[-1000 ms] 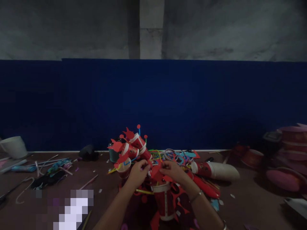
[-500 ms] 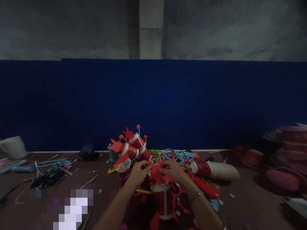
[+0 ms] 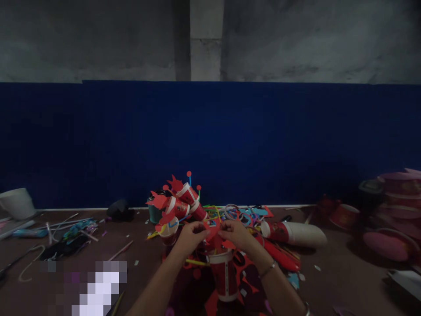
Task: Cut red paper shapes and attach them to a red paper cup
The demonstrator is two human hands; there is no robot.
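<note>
Between my two hands is a red paper cutout [image 3: 213, 231], pinched at its left edge by my left hand [image 3: 192, 237] and at its right by my right hand [image 3: 237, 235]. Just below it stands a red paper cup [image 3: 225, 276] with a white rim and a white printed strip. The cutout sits over the cup's mouth; whether it is joined to the cup I cannot tell. Left of my hands lie several decorated red cups [image 3: 179, 206], bearing spiky red paper shapes and straws tipped with red discs.
To the right lies a long stack of white paper cups [image 3: 305, 235], with a red pouch-like item [image 3: 279, 254] in front. Coloured straws and scraps [image 3: 74, 228] litter the left. Pink and red bowls [image 3: 399, 188] stand far right, a white cup [image 3: 19, 204] far left. A blue wall panel [image 3: 210, 140] closes the back.
The red cutout between my fingers has shifted slightly and its angle differs a little. Both hands stay almost in the same place, and the camera view has moved slightly.
</note>
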